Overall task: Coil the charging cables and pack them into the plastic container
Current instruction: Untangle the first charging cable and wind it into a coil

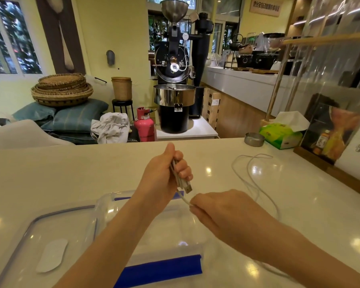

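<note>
My left hand (164,169) holds a closed grip on the white cable (256,183), folded strands and USB plug, just above the clear plastic container (175,231). My right hand (220,206) pinches the cable beside it. The container looks empty; its lid (50,231) lies left, on the surface (71,171).

L hand (166,173) is raised above the plastic container (104,206), fist closed w/ thumb up top, fingers curled around a bunch of white cable (256,183). R hand (222,208) is held lower, just right of the container, palm down, fingertips pinched on the strand. Both forearms bare, angled in over it.
</note>
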A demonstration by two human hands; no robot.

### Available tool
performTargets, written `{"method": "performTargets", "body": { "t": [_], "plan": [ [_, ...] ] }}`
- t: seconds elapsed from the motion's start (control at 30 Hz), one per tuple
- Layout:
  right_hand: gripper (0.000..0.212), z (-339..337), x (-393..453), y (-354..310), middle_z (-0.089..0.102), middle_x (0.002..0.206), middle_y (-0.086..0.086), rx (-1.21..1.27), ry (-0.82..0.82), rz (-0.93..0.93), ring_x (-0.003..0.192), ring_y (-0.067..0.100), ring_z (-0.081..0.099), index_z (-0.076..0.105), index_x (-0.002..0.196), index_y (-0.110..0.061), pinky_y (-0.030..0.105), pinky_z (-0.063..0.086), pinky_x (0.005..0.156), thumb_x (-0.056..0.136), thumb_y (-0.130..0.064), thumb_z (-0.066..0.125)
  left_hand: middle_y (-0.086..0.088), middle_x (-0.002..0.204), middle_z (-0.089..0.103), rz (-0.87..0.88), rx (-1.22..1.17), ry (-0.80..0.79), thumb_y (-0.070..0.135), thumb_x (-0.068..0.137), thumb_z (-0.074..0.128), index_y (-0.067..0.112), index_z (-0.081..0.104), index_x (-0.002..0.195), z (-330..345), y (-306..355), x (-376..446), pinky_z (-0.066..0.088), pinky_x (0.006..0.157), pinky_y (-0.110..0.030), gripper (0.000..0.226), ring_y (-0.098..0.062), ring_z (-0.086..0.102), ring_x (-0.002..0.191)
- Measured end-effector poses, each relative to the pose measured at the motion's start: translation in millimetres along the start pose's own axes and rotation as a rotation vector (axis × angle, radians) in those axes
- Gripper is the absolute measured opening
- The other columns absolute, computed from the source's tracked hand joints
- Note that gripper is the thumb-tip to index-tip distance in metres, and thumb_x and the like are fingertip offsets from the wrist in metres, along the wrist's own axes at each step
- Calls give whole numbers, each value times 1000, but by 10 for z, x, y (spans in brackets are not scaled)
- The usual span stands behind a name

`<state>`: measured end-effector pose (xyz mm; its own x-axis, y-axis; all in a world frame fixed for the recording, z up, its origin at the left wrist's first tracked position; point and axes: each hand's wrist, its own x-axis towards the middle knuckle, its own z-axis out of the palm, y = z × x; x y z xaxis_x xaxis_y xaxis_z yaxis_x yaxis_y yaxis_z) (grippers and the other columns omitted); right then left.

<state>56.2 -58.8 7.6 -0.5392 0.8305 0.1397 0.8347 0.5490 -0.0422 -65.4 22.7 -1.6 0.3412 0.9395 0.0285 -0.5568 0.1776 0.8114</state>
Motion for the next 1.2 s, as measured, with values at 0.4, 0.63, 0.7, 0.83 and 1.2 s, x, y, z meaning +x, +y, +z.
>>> {"method": "performTargets", "body": {
  "t": [0.4, 0.63, 0.7, 0.83, 1.2],
  "plan": [
    [23, -46, 132, 420, 60, 109, 0, 284, 411, -249, 101, 5, 49, 71, 83, -22, 19, 43, 86, 79, -40, 58, -13, 68, 49, -192, 574, -223, 23, 95, 31, 6, 54, 93, -7, 58, -175, 41, 61, -31, 28, -18, 48, 55],
    [19, 20, 191, 498, 59, 87, -12, 566, 475, -178, 84, 3, 58, 72, 78, -16, 14, 48, 73, 70, -32, 69, -5, 60, 59, -230, 493, -247, 37, 96, 31, 7, 62, 85, 10, -21, -160, 49, 55, -23, 45, -13, 56, 50],
    [17, 66, 207, 503, 56, 90, -15, 580, 479, -166, 88, 3, 55, 71, 79, -20, 14, 47, 76, 72, -34, 67, -1, 49, 54, -192, 532, -229, 39, 96, 30, 10, 61, 78, 42, -44, -163, 46, 47, -21, 47, -13, 52, 44],
    [17, 192, 234, 478, 48, 103, -12, 478, 500, -177, 98, 3, 48, 62, 85, -27, 15, 45, 83, 78, -42, 58, 3, 36, 46, -171, 561, -154, 48, 94, 25, 16, 58, 59, 86, -83, -170, 39, 38, -21, 58, -11, 44, 31],
    [28, 308, 265, 431, 46, 97, -4, 251, 554, -212, 76, 8, 49, 49, 99, -21, 8, 44, 69, 94, -40, 30, 3, 33, 51, -165, 467, 34, 50, 92, 30, 14, 53, 48, 215, -133, -202, 43, 38, -15, 62, -8, 53, 33]
  ]
}}
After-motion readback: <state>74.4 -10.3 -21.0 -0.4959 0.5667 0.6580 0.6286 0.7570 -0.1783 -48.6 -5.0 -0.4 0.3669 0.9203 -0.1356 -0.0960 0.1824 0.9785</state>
